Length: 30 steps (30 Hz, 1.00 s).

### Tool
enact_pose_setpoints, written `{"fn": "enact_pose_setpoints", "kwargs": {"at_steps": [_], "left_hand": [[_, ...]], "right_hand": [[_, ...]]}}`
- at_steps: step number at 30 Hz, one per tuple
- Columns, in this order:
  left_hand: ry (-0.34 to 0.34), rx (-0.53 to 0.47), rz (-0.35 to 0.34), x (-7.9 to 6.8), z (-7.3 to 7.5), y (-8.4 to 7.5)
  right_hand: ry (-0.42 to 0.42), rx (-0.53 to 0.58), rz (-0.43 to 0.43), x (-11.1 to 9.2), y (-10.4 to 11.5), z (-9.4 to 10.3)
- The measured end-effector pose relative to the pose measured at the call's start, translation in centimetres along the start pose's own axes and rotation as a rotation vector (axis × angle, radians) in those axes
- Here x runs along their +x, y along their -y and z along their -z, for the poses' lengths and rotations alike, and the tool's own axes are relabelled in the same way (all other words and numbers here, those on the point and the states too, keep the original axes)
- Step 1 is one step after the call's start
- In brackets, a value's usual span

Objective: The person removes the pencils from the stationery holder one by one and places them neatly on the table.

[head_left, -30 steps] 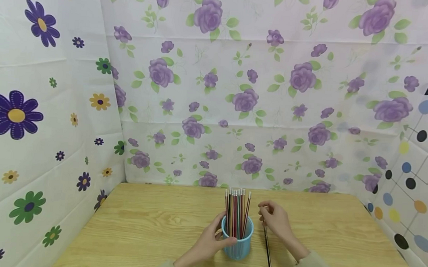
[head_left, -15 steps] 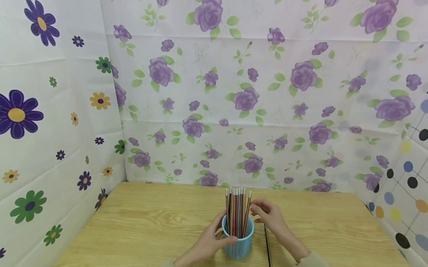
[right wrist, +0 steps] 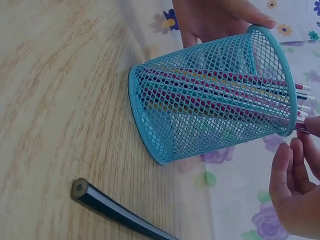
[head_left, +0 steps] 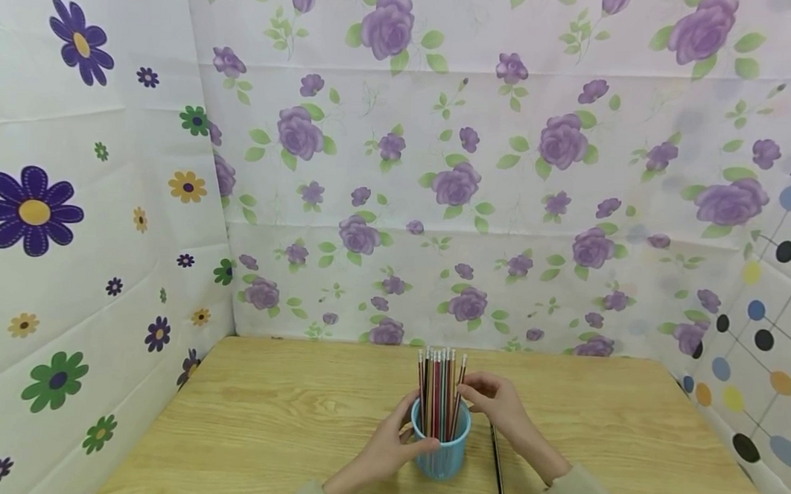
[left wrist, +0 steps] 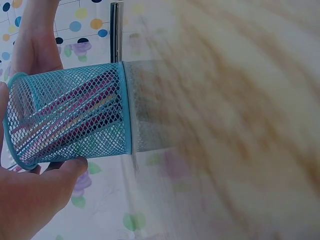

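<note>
A light-blue wire-mesh pencil cup (head_left: 439,464) stands upright on the table, holding several pencils (head_left: 437,402) with white eraser ends up. My left hand (head_left: 385,446) grips the cup from its left side, thumb across the front near the rim. At the right of the rim, my right hand (head_left: 504,408) pinches a dark red pencil (head_left: 462,371) between thumb and finger; this pencil leans apart from the bunch, its lower part inside the cup. A black pencil (head_left: 497,467) lies on the table right of the cup, its flat unsharpened end showing in the right wrist view (right wrist: 115,210).
The wood-grain table (head_left: 279,412) reaches back to a curtain with purple roses (head_left: 452,183). Flowered cloth (head_left: 115,210) hangs on the left, and dotted cloth (head_left: 765,371) on the right.
My right hand has moved left from above the loose black pencil to the cup's rim and now pinches a pencil there. My left hand keeps its hold on the cup.
</note>
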<state>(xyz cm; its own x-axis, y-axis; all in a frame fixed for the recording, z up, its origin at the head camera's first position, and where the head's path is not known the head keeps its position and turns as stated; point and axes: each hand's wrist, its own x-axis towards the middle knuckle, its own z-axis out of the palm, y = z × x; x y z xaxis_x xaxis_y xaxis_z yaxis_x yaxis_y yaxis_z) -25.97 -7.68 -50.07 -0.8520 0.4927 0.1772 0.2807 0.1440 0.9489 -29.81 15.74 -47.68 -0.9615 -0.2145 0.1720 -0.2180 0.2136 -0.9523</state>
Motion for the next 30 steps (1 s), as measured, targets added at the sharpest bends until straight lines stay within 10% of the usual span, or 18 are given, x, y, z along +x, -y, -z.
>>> {"fn": "enact_pose_setpoints", "kwargs": {"at_steps": [30], "left_hand": [[-0.008,-0.016,0.015,0.0,0.0,0.2]], "right_hand": [[-0.092,0.335,-0.067,0.2,1.9,1.0]]}}
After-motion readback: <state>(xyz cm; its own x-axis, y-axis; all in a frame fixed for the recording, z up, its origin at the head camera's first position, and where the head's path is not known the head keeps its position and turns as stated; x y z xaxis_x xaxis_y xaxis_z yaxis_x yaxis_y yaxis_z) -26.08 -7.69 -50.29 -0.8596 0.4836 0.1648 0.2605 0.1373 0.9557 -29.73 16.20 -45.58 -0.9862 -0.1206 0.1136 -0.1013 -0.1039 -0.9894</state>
